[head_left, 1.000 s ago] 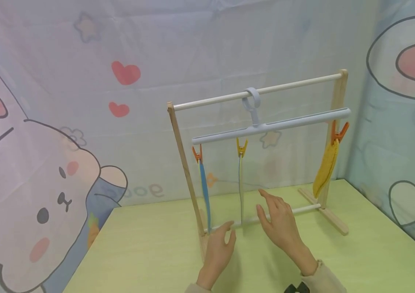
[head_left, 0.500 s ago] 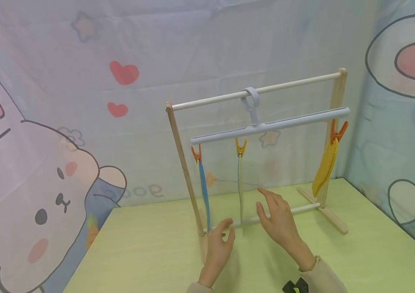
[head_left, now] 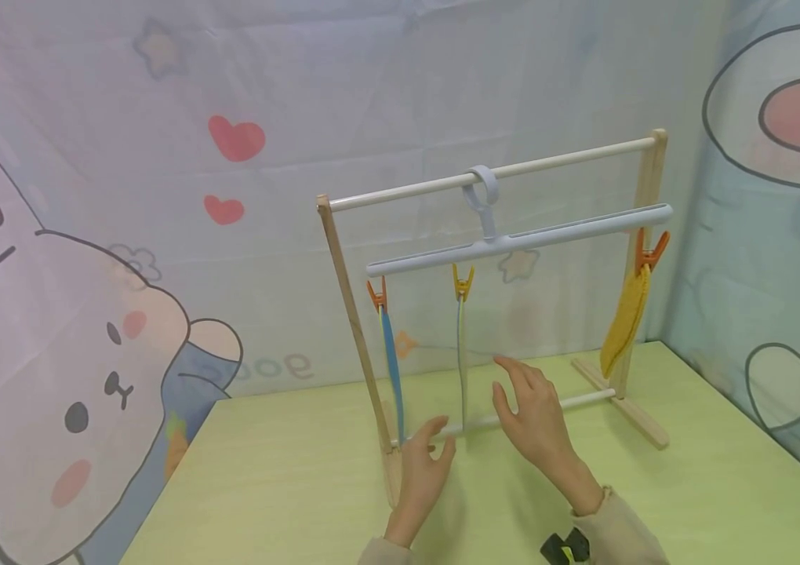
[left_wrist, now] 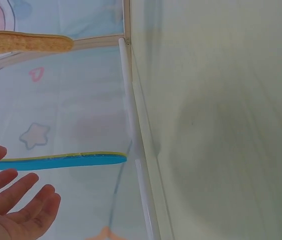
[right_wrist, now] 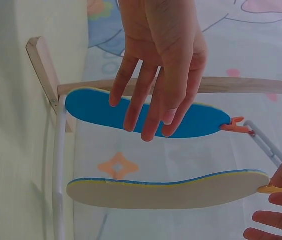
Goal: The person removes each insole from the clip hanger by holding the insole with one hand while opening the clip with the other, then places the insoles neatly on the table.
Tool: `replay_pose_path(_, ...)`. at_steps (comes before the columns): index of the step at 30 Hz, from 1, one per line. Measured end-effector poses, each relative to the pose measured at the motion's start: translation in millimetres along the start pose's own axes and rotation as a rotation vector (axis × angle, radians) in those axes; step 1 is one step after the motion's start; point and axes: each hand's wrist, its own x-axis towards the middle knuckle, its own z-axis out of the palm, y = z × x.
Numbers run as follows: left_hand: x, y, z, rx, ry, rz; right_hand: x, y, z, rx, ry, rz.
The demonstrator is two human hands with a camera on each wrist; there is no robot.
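My left hand [head_left: 424, 475] is held low in front of the rack's left side, with fingers and thumb parted and nothing in them. The right hand [head_left: 536, 416] is raised before the rack's middle, fingers spread, also holding nothing. A blue insole [right_wrist: 93, 106] hangs from an orange clothespin [head_left: 377, 297] at the left; in the right wrist view the left hand overlaps it. Between the hands hangs a beige-sided, blue-backed insole [right_wrist: 171, 196] on a yellow clothespin [head_left: 463, 284]. At the far right, a fuzzy yellow insole [head_left: 626, 322] hangs from another orange clothespin [head_left: 651, 251].
A pale blue-grey hanger [head_left: 548, 238] is hooked over the top rod [head_left: 576, 159] of a small wooden rack [head_left: 350, 314]. The rack stands on a light green table [head_left: 280, 486] before a printed cloth backdrop. A black object [head_left: 565, 547] shows beside the right sleeve.
The left hand has lifted slightly, and its fingers and thumb stand a little farther apart. The right hand barely moves. Insoles, clothespins and hanger stay in place; the head view shifts slightly.
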Motion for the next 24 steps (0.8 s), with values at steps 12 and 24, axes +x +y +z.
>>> replay_pose_path(12,8.5,5.5,1.7,-0.044,-0.03,0.003,9.4,5,-1,-0.012,0.046,-0.012)
replay_pose_path(24,12.1,3.7,6.5,-0.093,-0.042,-0.007,18.4,5,-2,0.072,0.039,0.025)
